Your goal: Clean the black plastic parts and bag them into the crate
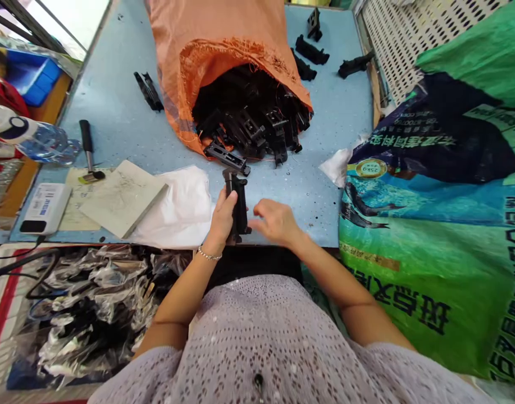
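Note:
In my left hand (222, 216), closed with the thumb across the near face, is a long black plastic part (240, 207) with small lugs along its side. It stands roughly upright over the table's front edge. Just right of it, my right hand (276, 220) has curled fingers, with thumb and forefinger apart and nothing visible between them; whether a fingertip touches the part I cannot tell. Beyond both hands, an orange woven sack (223, 25) lies with its mouth towards me. Similar black parts (257, 126) fill the mouth and spill onto the blue table (118, 101).
Loose black parts (311, 50) lie at the back right. Left on the table are a brush (87, 143), a pale board (122, 202), white plastic sheeting (177, 207) and a white device (45, 207). A crate of bagged items (101, 303) stands below left; a green-blue sack (417, 235) stands right.

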`<state>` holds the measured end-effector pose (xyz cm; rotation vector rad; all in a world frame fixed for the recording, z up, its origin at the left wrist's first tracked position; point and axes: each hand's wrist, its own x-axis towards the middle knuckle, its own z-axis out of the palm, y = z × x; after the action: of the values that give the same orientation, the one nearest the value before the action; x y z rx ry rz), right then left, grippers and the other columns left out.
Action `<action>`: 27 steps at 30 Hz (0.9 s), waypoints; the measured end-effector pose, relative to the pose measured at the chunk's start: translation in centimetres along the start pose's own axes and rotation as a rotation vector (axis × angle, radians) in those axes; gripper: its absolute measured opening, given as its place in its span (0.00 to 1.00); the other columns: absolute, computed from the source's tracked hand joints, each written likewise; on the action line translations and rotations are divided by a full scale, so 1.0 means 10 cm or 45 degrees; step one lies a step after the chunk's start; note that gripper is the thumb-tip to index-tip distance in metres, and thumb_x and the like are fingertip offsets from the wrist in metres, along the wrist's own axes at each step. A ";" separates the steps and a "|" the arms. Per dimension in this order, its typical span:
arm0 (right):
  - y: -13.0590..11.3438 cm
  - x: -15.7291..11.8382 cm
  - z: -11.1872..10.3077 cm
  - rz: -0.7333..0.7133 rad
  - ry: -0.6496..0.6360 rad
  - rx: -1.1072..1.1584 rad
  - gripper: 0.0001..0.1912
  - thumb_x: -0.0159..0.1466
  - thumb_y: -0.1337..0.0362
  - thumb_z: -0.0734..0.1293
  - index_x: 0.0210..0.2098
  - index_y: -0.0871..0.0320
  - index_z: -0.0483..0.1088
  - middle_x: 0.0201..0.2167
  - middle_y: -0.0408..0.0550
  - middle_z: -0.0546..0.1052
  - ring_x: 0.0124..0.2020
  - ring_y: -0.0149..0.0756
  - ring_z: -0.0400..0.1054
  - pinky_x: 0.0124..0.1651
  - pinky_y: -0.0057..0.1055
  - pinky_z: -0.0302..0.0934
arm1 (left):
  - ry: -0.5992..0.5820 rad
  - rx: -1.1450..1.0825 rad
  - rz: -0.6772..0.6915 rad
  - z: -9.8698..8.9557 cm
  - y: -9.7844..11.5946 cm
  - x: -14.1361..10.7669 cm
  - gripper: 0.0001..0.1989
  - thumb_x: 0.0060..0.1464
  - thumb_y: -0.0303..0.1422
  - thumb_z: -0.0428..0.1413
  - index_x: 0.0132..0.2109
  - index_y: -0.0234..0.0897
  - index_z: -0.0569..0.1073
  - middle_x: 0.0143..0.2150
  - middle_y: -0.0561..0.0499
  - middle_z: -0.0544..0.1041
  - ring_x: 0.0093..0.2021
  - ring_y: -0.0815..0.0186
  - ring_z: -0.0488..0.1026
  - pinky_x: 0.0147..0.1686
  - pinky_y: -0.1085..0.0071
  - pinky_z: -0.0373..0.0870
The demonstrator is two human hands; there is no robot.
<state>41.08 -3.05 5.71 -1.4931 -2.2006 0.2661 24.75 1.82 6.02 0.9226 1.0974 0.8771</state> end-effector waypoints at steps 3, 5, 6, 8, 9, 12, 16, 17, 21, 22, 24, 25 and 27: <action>-0.14 -0.13 0.03 -0.087 -0.101 0.012 0.25 0.77 0.51 0.51 0.32 0.52 0.70 0.28 0.49 0.74 0.31 0.40 0.66 0.35 0.37 0.57 | 0.031 0.195 0.125 -0.07 -0.16 0.05 0.24 0.64 0.48 0.53 0.61 0.41 0.71 0.46 0.45 0.79 0.48 0.58 0.77 0.47 0.65 0.75; -0.08 0.01 0.01 0.014 -0.139 0.055 0.26 0.77 0.53 0.49 0.31 0.52 0.70 0.27 0.48 0.73 0.29 0.39 0.65 0.33 0.37 0.57 | 0.009 0.423 0.196 -0.07 -0.30 0.05 0.25 0.65 0.47 0.51 0.63 0.39 0.70 0.51 0.43 0.79 0.54 0.54 0.76 0.53 0.62 0.72; -0.01 0.16 0.01 0.075 -0.117 0.058 0.26 0.77 0.53 0.49 0.33 0.53 0.71 0.29 0.48 0.74 0.31 0.40 0.66 0.35 0.36 0.58 | -0.003 0.562 0.184 -0.04 -0.37 0.05 0.26 0.66 0.46 0.50 0.65 0.38 0.69 0.50 0.41 0.80 0.53 0.52 0.76 0.54 0.59 0.71; 0.15 0.57 0.04 0.179 -0.027 -0.017 0.22 0.77 0.55 0.51 0.42 0.57 0.73 0.38 0.53 0.77 0.41 0.43 0.69 0.42 0.37 0.61 | -0.029 0.883 0.107 0.07 -0.49 0.04 0.30 0.67 0.45 0.48 0.69 0.36 0.63 0.43 0.39 0.81 0.48 0.47 0.79 0.52 0.53 0.71; 0.23 0.80 0.09 0.209 0.010 -0.083 0.19 0.77 0.57 0.53 0.49 0.59 0.72 0.45 0.56 0.77 0.47 0.46 0.68 0.47 0.39 0.61 | -0.040 1.044 0.077 0.12 -0.53 0.04 0.31 0.67 0.45 0.49 0.71 0.35 0.62 0.39 0.39 0.81 0.45 0.45 0.80 0.50 0.51 0.71; 0.38 1.38 0.26 0.268 -0.115 -0.261 0.24 0.73 0.63 0.60 0.65 0.67 0.63 0.56 0.66 0.73 0.56 0.55 0.62 0.53 0.45 0.61 | -0.065 1.304 0.097 0.19 -0.58 0.10 0.28 0.66 0.46 0.51 0.66 0.36 0.69 0.37 0.37 0.81 0.45 0.42 0.79 0.51 0.46 0.69; 0.26 1.41 0.32 0.308 -0.150 -0.255 0.27 0.71 0.64 0.63 0.66 0.72 0.62 0.53 0.68 0.74 0.57 0.59 0.60 0.55 0.49 0.61 | 0.076 0.619 0.163 -0.05 -0.40 0.36 0.26 0.64 0.49 0.52 0.61 0.38 0.70 0.46 0.40 0.80 0.47 0.53 0.79 0.51 0.55 0.71; 0.18 1.28 0.30 0.277 -0.113 -0.216 0.28 0.71 0.63 0.64 0.66 0.71 0.62 0.52 0.67 0.74 0.56 0.59 0.61 0.55 0.49 0.62 | 0.131 0.316 0.165 -0.14 -0.32 0.42 0.27 0.63 0.50 0.53 0.62 0.40 0.68 0.48 0.42 0.79 0.45 0.57 0.78 0.49 0.59 0.73; -0.10 0.72 0.13 0.014 -0.078 0.117 0.21 0.73 0.56 0.62 0.60 0.61 0.67 0.48 0.58 0.76 0.49 0.49 0.67 0.53 0.45 0.64 | 0.233 -0.398 0.144 -0.34 -0.02 0.46 0.23 0.54 0.49 0.63 0.50 0.39 0.72 0.40 0.51 0.77 0.34 0.70 0.75 0.36 0.73 0.72; -0.11 0.65 0.09 0.015 -0.038 0.195 0.19 0.74 0.54 0.60 0.57 0.59 0.68 0.47 0.57 0.76 0.48 0.47 0.68 0.52 0.43 0.64 | 0.182 -0.414 0.109 -0.35 0.04 0.41 0.21 0.52 0.47 0.65 0.45 0.38 0.73 0.37 0.52 0.76 0.30 0.71 0.72 0.31 0.75 0.70; -0.08 0.64 0.04 0.101 0.089 0.235 0.19 0.75 0.51 0.57 0.52 0.58 0.69 0.47 0.57 0.75 0.47 0.45 0.69 0.50 0.40 0.64 | -0.020 -0.394 -0.018 -0.32 0.10 0.28 0.19 0.51 0.47 0.65 0.40 0.36 0.73 0.33 0.52 0.75 0.25 0.73 0.69 0.25 0.75 0.66; -0.03 0.68 0.03 0.145 0.133 0.206 0.20 0.75 0.49 0.56 0.49 0.58 0.70 0.45 0.57 0.75 0.46 0.45 0.69 0.49 0.40 0.64 | -0.128 -0.392 -0.087 -0.29 0.12 0.22 0.20 0.52 0.48 0.64 0.39 0.35 0.73 0.32 0.51 0.75 0.23 0.73 0.68 0.23 0.74 0.64; 0.07 0.77 0.04 0.210 0.122 0.161 0.22 0.75 0.48 0.54 0.43 0.58 0.70 0.39 0.55 0.75 0.43 0.45 0.70 0.47 0.39 0.62 | -0.242 -0.401 -0.167 -0.21 0.12 0.14 0.21 0.52 0.50 0.63 0.38 0.35 0.72 0.32 0.50 0.75 0.22 0.73 0.67 0.21 0.74 0.63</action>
<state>39.15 4.32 7.12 -1.5846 -1.9524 0.3719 22.84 3.91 6.29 0.6493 0.8184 0.8082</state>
